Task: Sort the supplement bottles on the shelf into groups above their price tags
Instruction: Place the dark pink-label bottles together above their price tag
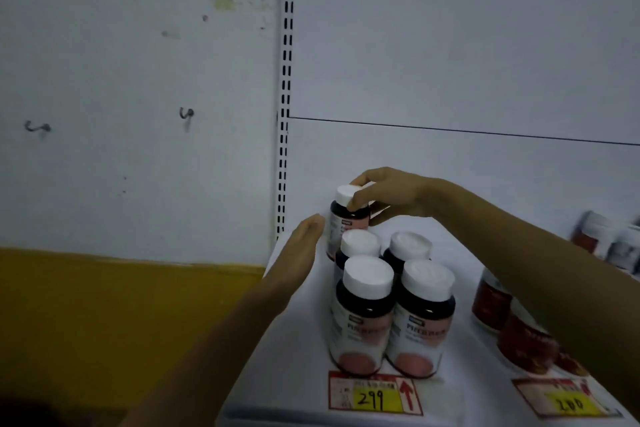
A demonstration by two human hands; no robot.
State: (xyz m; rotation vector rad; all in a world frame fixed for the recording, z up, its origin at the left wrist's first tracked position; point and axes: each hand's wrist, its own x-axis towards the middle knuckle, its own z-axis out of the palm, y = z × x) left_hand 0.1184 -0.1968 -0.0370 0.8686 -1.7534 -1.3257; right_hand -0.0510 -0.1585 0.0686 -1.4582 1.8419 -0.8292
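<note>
Several dark bottles with white caps and pink labels stand in two rows on the white shelf, above a price tag reading 299. My right hand grips the white cap of the rearmost pink bottle, which stands at the back of the group. My left hand is flat with fingers together, just left of that bottle at the shelf's left edge, holding nothing. Red-labelled bottles stand to the right under my right forearm, above a tag reading 200.
A slotted white upright runs up the wall at the shelf's left back corner. More bottles, blurred, sit at the far right. A yellow band covers the lower wall to the left of the shelf.
</note>
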